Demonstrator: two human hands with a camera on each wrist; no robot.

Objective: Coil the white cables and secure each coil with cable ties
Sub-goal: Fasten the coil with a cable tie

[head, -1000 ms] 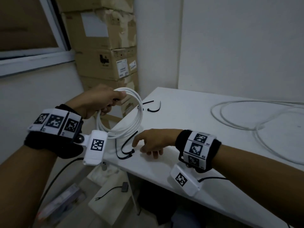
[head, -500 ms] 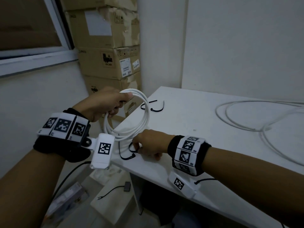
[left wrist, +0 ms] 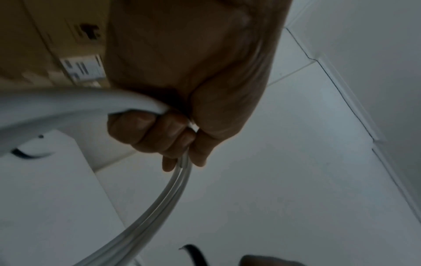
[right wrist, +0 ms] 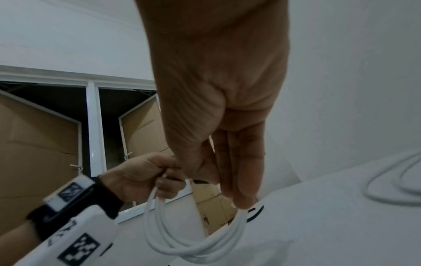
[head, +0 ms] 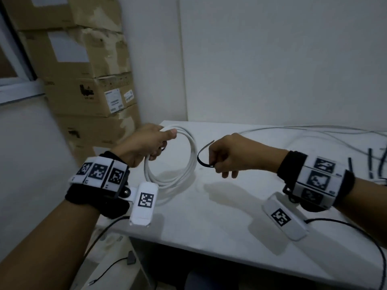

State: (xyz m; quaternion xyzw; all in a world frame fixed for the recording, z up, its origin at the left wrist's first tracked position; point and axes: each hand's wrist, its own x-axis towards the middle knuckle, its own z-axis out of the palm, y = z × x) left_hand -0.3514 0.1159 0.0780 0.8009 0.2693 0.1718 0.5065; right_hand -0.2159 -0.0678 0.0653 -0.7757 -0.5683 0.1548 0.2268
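White coil (head: pixel 173 160) hangs above the counter (head: pixel 209 216), its top gripped in the left hand (head: pixel 144 145). Just right of the coil, the right hand (head: pixel 228 154) pinches a black tie (head: pixel 202 155). Tying step: next, probably thread the tie around the coil's strands.

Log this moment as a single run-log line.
left hand: grips white cable coil above table | right hand: pinches black cable tie beside coil | coil not yet tied | loose cable behind
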